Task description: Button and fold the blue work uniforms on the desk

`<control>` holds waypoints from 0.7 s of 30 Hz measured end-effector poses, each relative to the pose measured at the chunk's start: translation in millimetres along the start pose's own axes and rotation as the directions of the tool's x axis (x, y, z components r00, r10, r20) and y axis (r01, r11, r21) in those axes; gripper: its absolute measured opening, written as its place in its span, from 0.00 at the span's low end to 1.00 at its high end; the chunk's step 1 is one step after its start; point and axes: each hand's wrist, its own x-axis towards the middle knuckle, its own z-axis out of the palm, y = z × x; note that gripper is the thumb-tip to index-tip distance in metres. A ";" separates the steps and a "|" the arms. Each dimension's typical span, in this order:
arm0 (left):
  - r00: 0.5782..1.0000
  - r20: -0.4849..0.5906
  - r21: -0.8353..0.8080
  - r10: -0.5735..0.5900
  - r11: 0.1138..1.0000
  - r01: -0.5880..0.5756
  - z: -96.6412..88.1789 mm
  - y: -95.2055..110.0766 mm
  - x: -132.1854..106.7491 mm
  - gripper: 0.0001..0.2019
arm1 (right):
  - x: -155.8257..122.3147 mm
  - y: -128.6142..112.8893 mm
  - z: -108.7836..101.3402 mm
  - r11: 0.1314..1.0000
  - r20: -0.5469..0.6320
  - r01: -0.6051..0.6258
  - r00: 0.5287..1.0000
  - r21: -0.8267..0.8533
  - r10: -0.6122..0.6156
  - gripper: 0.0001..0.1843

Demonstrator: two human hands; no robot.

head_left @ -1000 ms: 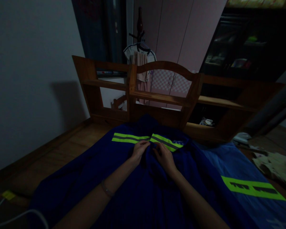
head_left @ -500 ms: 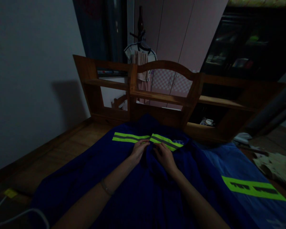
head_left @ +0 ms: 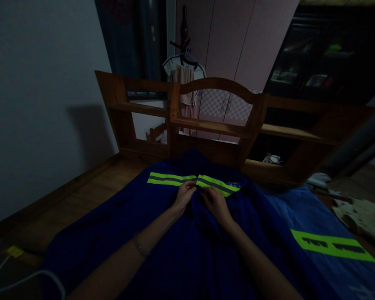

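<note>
A dark blue work jacket (head_left: 125,233) lies spread out with its collar toward the wooden headboard. Across its chest runs a yellow-green reflective strip (head_left: 165,179), split at the front opening. My left hand (head_left: 185,195) is closed in a pinch on the jacket's front edge, just below the strip. Close beside it, my right hand (head_left: 215,204) has its fingers curled and pinched on the other front edge. The dim light and the fingers hide any small fastener between them. A band circles my left wrist.
A wooden headboard (head_left: 206,125) with open shelves stands behind the jacket. To the right lies a lighter blue garment (head_left: 287,208) with a lettered yellow-green strip. Clothes hang on a stand (head_left: 184,33) beyond. A white cable (head_left: 43,273) loops at the lower left.
Both hands stay almost in the same place at the jacket front. The left hand's fingers shift very slightly; the camera view has barely moved.
</note>
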 end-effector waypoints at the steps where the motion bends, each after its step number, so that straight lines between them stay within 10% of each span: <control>1: 1.000 0.001 0.002 0.000 1.000 0.000 -0.2 0.2 0.1 0.10 | 0.1 0.9 0.4 1.000 0.003 -0.001 1.000 -0.005 0.001 0.13; 21: 0.998 -0.007 -0.090 -0.066 0.994 0.065 -0.6 1.7 -3.3 0.18 | -1.1 -0.7 -2.1 1.000 0.016 -0.002 1.000 -0.005 0.002 0.14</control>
